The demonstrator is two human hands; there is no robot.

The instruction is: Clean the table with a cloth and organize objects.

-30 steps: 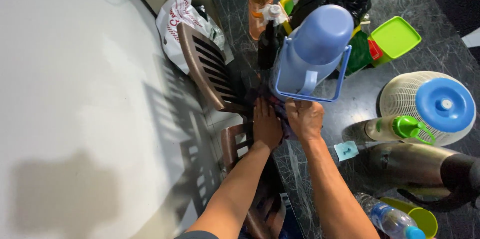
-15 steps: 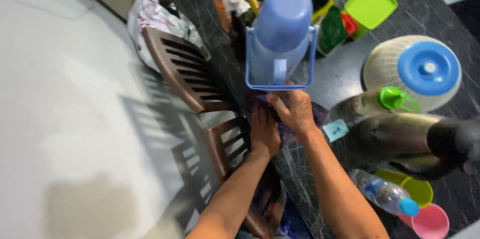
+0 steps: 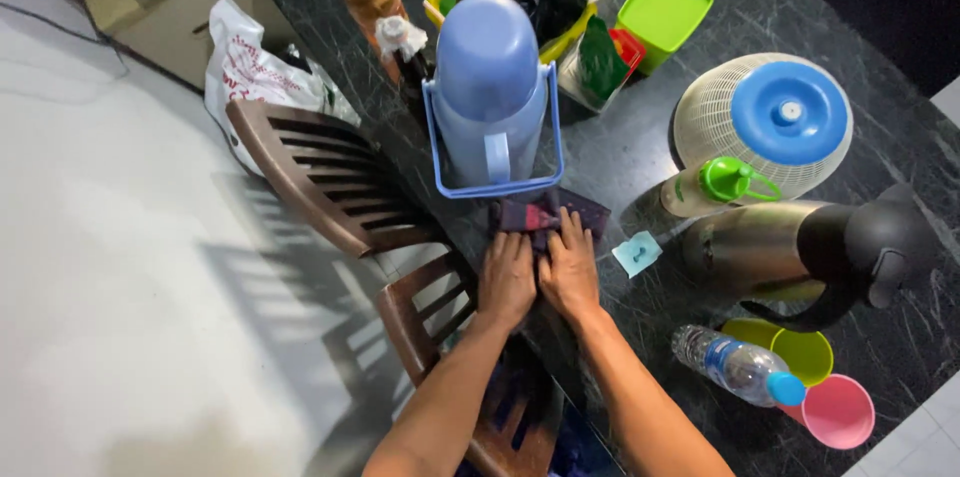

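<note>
A dark purple patterned cloth (image 3: 548, 213) lies folded on the black marble table (image 3: 640, 137), just in front of a tall blue flask (image 3: 490, 87). My left hand (image 3: 506, 277) lies flat at the cloth's near left edge, fingers stretched out. My right hand (image 3: 569, 269) rests beside it, palm down, fingers spread on the cloth's near side. Both hands press on the cloth rather than grip it. The two hands touch side by side.
A steel jug with a black top (image 3: 800, 252) lies right of my hands, with a small blue paper (image 3: 636, 253) between. A white basket with a blue lid (image 3: 770, 122), a green-capped bottle (image 3: 712, 187), a water bottle (image 3: 735, 367), cups (image 3: 835, 407) and brown chairs (image 3: 330, 187) surround.
My hands have come down flat side by side on the cloth, which now lies spread in front of the flask. The camera view has shifted, moving everything left and lower.
</note>
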